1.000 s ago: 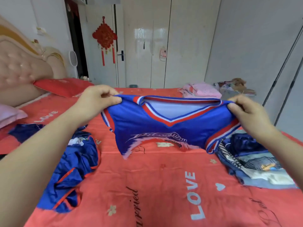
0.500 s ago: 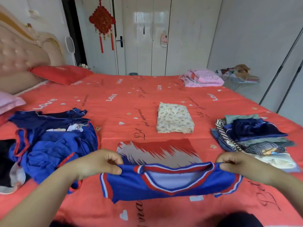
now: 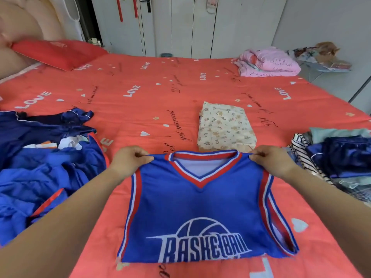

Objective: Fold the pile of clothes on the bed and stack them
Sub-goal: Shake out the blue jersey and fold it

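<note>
A blue basketball jersey (image 3: 200,209) with red and white trim lies flat, front up, on the red bed sheet (image 3: 140,109). My left hand (image 3: 128,159) pinches its left shoulder strap and my right hand (image 3: 269,160) pinches the right one. A folded floral cloth (image 3: 225,125) lies just beyond the collar. A loose pile of blue clothes (image 3: 46,163) spreads at the left. Another heap of mixed garments (image 3: 337,159) sits at the right edge.
A red pillow (image 3: 58,53) lies at the head of the bed, far left, against a padded headboard (image 3: 28,23). A pink bundle (image 3: 269,62) rests on the far right corner. White wardrobe doors (image 3: 200,23) stand behind the bed.
The jersey went from held up in the air to lowered and spread flat on the sheet, its print now facing up. Both hands kept their grip on the shoulders.
</note>
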The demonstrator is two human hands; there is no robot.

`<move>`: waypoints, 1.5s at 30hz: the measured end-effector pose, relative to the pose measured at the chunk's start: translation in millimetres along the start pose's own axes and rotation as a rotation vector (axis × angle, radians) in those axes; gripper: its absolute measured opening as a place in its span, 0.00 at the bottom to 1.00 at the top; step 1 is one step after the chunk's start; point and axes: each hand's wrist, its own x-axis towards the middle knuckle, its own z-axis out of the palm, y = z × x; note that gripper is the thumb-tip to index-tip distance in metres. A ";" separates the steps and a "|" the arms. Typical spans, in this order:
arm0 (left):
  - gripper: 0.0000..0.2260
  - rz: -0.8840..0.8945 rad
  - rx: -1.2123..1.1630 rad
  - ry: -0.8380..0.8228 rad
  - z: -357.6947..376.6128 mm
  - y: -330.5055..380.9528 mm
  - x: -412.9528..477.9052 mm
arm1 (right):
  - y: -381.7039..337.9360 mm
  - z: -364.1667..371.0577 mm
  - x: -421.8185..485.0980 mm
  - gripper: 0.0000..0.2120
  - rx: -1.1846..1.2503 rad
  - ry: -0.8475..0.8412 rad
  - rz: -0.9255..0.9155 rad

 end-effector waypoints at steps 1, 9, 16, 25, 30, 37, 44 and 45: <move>0.02 -0.016 0.048 0.033 8.6 -6.2 10.8 | 1.8 10.2 11.5 0.08 -0.033 0.016 0.019; 0.31 0.008 0.384 -0.021 71.8 -79.6 -18.9 | 63.7 96.8 -26.2 0.24 -0.256 -0.026 0.043; 0.33 0.025 0.646 -0.139 81.7 -113.7 -82.3 | 96.3 91.8 -93.3 0.26 -0.316 -0.013 0.159; 0.28 0.201 0.598 -0.151 128.7 -39.9 -122.2 | 93.3 70.9 -134.6 0.25 -0.084 -0.033 0.450; 0.26 0.317 0.469 -0.331 188.3 -1.8 -156.8 | 90.3 70.7 -136.1 0.10 0.172 -0.023 0.570; 0.36 0.277 0.185 -0.370 247.0 58.3 -168.7 | 61.7 61.5 -137.0 0.06 0.622 -0.184 0.481; 0.22 0.078 -0.042 -0.260 248.3 72.8 -155.9 | 74.0 45.4 -108.4 0.20 0.704 -0.234 0.563; 0.19 0.084 -0.068 -0.248 246.7 72.3 -155.8 | 72.1 46.7 -101.6 0.19 0.761 -0.240 0.592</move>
